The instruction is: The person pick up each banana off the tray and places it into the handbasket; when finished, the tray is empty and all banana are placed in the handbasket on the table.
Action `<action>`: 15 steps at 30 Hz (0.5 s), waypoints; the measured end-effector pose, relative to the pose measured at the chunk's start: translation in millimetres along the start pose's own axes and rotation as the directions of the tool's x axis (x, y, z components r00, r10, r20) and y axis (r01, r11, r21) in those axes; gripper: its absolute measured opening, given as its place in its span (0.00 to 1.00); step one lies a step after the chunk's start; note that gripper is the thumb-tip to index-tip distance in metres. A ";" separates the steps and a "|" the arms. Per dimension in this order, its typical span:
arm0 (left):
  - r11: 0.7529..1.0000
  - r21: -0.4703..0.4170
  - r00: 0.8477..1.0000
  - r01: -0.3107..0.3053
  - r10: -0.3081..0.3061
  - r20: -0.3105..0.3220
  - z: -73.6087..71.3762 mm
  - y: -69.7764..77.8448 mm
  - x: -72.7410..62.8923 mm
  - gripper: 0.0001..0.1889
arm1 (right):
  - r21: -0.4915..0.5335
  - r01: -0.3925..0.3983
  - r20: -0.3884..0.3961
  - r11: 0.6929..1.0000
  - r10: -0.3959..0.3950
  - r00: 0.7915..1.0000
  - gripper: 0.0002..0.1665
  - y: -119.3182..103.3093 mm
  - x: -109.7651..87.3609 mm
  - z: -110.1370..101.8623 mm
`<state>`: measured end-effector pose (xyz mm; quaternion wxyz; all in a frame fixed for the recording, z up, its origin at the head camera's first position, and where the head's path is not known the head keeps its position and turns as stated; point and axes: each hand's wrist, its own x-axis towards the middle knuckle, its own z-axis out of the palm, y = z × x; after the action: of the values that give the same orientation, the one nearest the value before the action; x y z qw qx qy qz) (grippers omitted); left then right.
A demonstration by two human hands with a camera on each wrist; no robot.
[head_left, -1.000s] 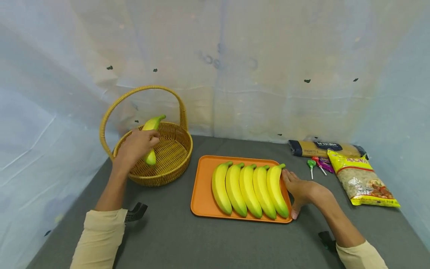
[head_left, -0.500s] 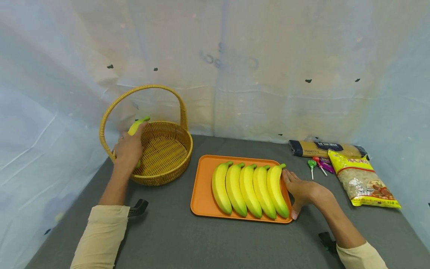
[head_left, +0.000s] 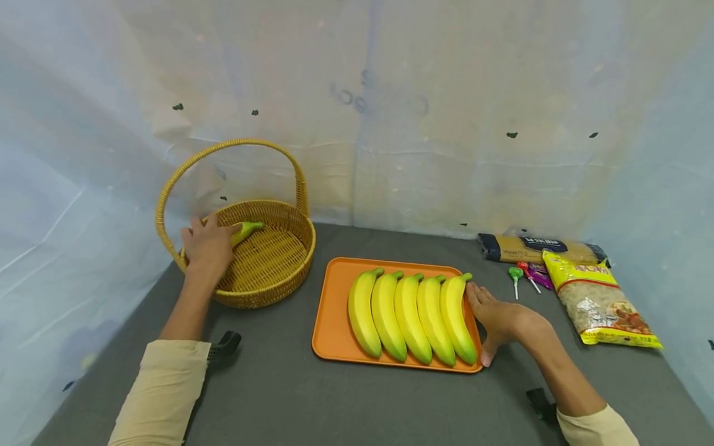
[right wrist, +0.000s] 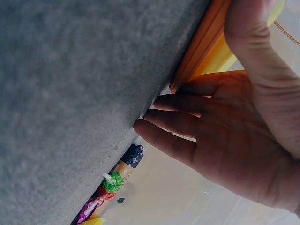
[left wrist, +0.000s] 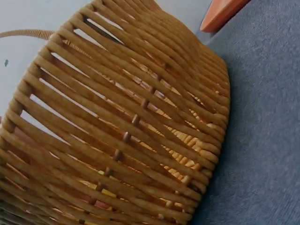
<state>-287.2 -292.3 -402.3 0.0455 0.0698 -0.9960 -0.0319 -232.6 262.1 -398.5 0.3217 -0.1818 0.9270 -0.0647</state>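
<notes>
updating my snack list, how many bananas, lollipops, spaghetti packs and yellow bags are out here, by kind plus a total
Bananas: 6 (5 on the tray, 1 at the basket)
Lollipops: 2
Spaghetti pack: 1
Yellow bag: 1
Total: 10

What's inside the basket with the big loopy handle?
One banana shows inside the basket, its green stem end peeking past the left hand. The hand covers much of the rest, and what's underneath can't be seen.
</notes>
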 end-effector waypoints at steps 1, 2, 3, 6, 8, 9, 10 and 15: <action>1.000 -0.007 1.000 0.016 -0.016 0.001 0.1 -1.3 0.8 0.33 | 0.002 -0.001 0.000 1.000 0.001 1.000 0.93 -0.7 0.1 -0.3; 0.999 -0.028 0.999 0.038 -0.038 0.010 -0.2 -2.2 1.7 0.36 | 0.004 -0.003 0.000 1.000 0.003 1.000 0.93 -1.1 0.3 -0.6; 0.997 -0.057 0.998 0.061 -0.060 0.026 -0.3 -3.5 2.5 0.40 | 0.005 -0.003 0.001 1.000 0.003 1.000 0.93 -1.4 0.6 -0.6; 0.986 -0.135 0.992 0.102 -0.091 0.083 -3.0 -5.3 3.5 0.51 | 0.019 -0.006 0.002 1.000 0.006 1.000 0.93 -1.2 -0.7 0.2; 0.982 -0.156 0.991 0.105 -0.090 0.104 -4.0 -6.0 2.2 0.57 | 0.024 -0.007 0.005 1.000 0.007 1.000 0.93 -1.0 -1.3 0.9; 0.983 -0.154 0.991 0.095 -0.079 0.105 -3.7 -6.4 1.5 0.58 | 0.024 -0.007 0.007 1.000 0.007 1.000 0.93 -1.0 -1.5 1.2; 0.985 -0.150 0.993 0.079 -0.064 0.102 -4.1 -6.3 0.3 0.59 | 0.024 -0.006 0.007 1.000 0.006 1.000 0.93 -1.2 -1.7 1.3; 0.991 -0.130 0.998 0.018 -0.010 0.057 -4.1 -3.3 -1.4 0.61 | 0.012 -0.004 0.000 1.000 0.004 1.000 0.92 -1.6 -2.5 0.6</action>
<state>-285.0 -295.6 -398.5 0.0215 0.0727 -0.9922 -0.0990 -229.9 261.5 -397.1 0.3228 -0.1779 0.9270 -0.0699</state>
